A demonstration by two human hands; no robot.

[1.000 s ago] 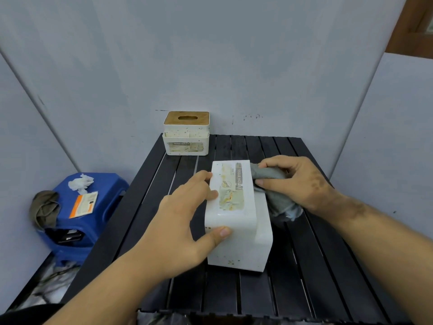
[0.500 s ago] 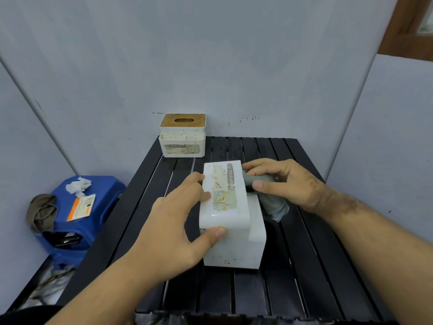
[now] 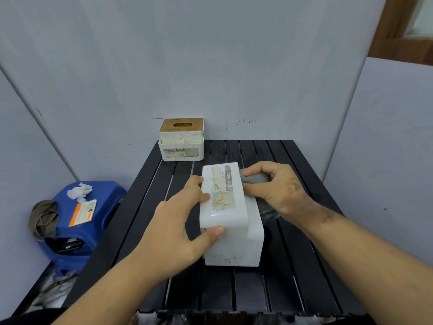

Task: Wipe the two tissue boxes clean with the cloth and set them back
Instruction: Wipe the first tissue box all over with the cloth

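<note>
1. Head view: the near tissue box lies on its side mid-surface, gripped by the left hand.
2. The right hand clutches the grey cloth against its right side.
3. The far tissue box stands at the surface's back-left corner.

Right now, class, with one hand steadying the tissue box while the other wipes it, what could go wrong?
1. The white speckled tissue box lies on its side on the black slatted table. The left hand holds it only by thumb and fingertips, so a hard wipe might slide it.
2. The right hand rubs the grey cloth beside the paper label, which might peel.
3. The wooden-lidded tissue box stands at the table's far edge, and a shove might knock it off.
</note>
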